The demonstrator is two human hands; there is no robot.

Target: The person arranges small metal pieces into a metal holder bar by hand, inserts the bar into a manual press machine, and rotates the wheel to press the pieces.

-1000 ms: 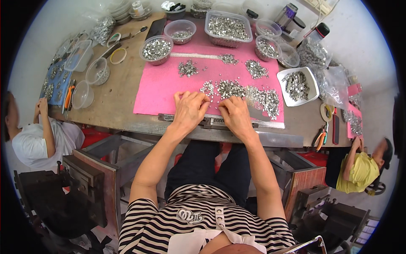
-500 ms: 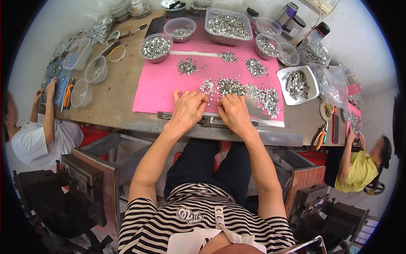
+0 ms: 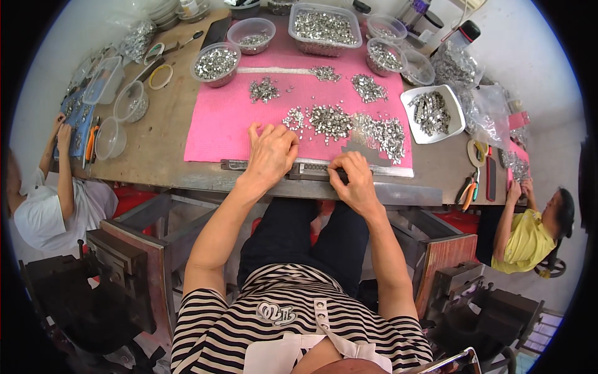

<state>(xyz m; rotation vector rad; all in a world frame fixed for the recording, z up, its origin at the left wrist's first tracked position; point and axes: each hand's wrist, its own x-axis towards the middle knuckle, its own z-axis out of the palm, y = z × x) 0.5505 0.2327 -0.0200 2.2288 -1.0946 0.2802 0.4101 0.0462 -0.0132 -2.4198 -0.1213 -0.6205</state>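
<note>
A narrow metal jig [image 3: 311,170] with a row of small slots lies along the front edge of the pink mat [image 3: 215,131]. Over the left part of this jig my left hand [image 3: 272,154] is curled, its fingertips turned down and partly hidden. My right hand [image 3: 356,179] is closed at the right part of the jig, thumb and forefinger brought together; whatever is between them is too small or hidden to name. Just beyond my hands are heaps of small silvery metal pieces [image 3: 330,121], with another spread [image 3: 386,137] to the right beside a flat grey plate [image 3: 367,154].
Clear tubs [image 3: 216,64] and a rectangular container [image 3: 324,29] of metal pieces stand at the back. A white square bowl [image 3: 436,128] is right, near pliers [image 3: 468,190] and tape rolls [image 3: 476,153]. Co-workers sit left [image 3: 47,212] and right [image 3: 529,240]. A metal strip [image 3: 405,195] edges the bench.
My right hand has drawn back toward me and rolled over, showing more of the jig. My left hand stays near the jig, slightly shifted. The whole view has moved slightly.
</note>
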